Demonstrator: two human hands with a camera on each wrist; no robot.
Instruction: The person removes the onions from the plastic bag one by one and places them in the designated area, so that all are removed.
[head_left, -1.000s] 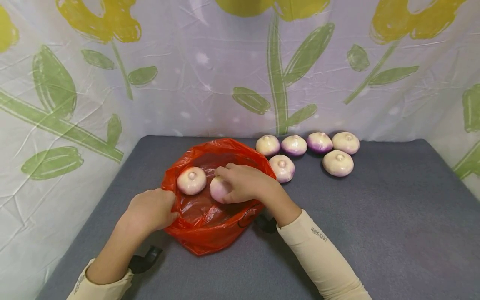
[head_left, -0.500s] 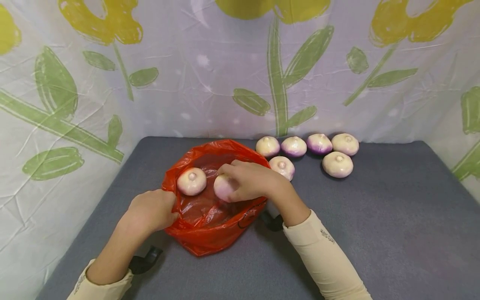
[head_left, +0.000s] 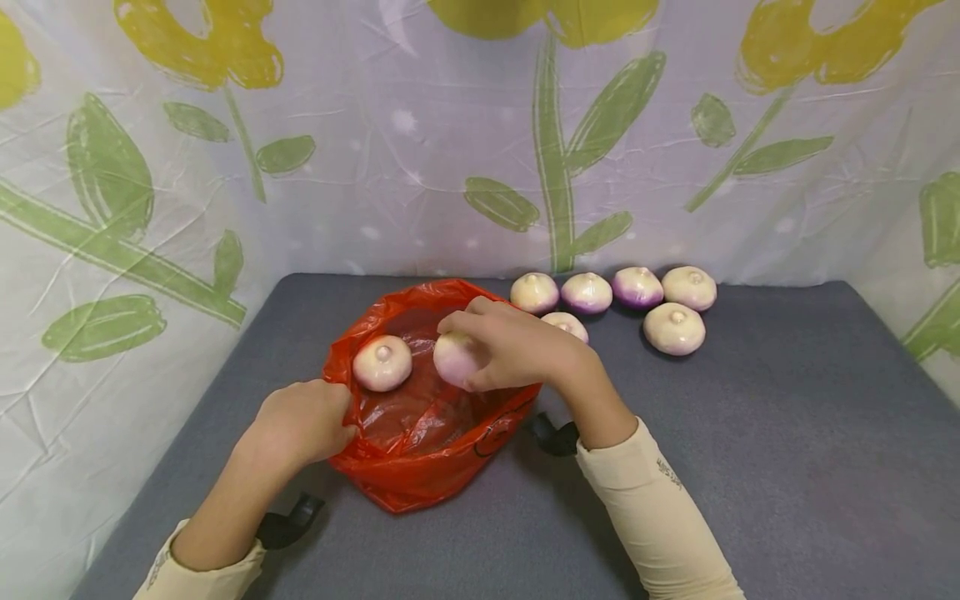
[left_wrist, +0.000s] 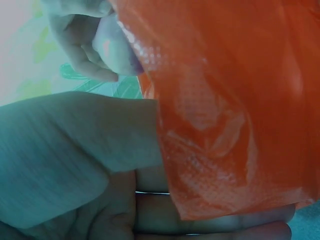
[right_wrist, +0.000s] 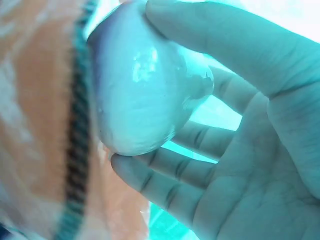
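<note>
My left hand [head_left: 303,421] grips the left rim of a red plastic bag [head_left: 420,479], its thumb over the film in the left wrist view. The bag's mouth gapes upward. One whitish turnip [head_left: 382,364] lies inside, to the left. With fingers and thumb around it, my right hand [head_left: 521,343] holds another pale purple-and-white turnip [head_left: 454,360] over the bag's mouth. In the right wrist view that same turnip [right_wrist: 145,85] is pinched between thumb and fingertips, close beside the bag's film [right_wrist: 40,125].
Several more turnips [head_left: 587,292] sit in a loose group at the back of the grey table [head_left: 750,467], right of the bag. One turnip [head_left: 567,325] is partly hidden behind my right hand. A flower-printed curtain [head_left: 360,167] borders the back and sides.
My right hand has shifted a little to the right and away from me, carrying the turnip with it. My left hand and the bag's left rim have hardly moved.
</note>
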